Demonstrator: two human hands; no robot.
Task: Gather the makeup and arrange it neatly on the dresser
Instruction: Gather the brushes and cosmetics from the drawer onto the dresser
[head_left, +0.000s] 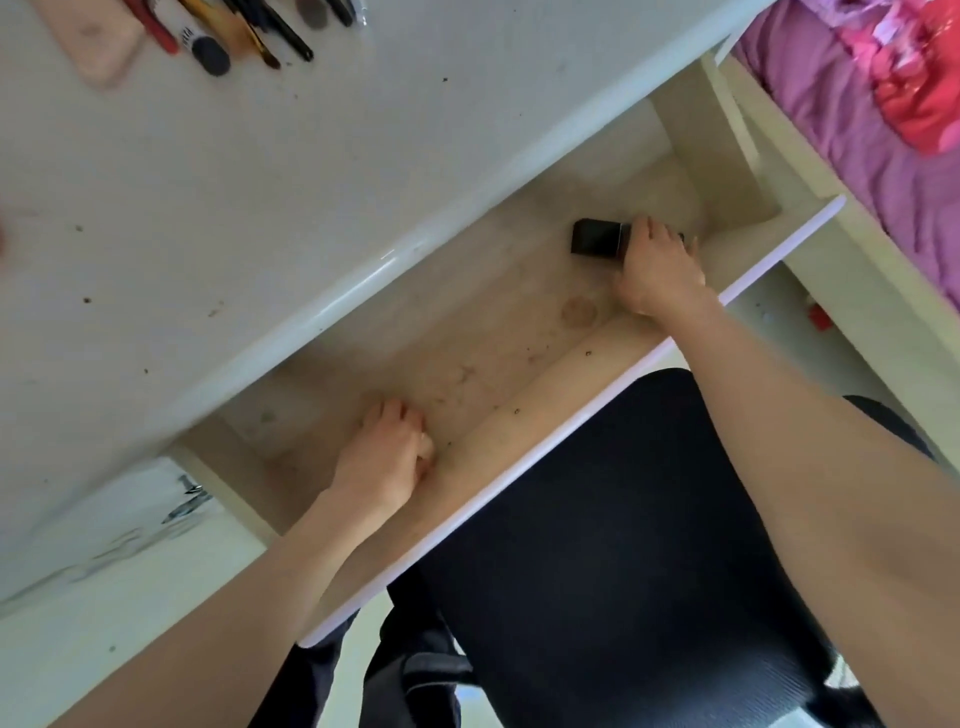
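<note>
Open drawer (519, 332): right grip (655, 270) holds black compact (596, 238); left grip (390, 451) curled, contents unclear — compact may slip, hold's only at one end.

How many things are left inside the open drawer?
1 that shows: a black rectangular box near the drawer's right end, gripped by the right hand. The left hand is curled at the left end and could be hiding something small.

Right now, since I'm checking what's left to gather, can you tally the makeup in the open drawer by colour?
Black case: 1, in the right hand's grip
Other colours: 0 visible
Total: 1
The curled left hand may hide something.
</note>
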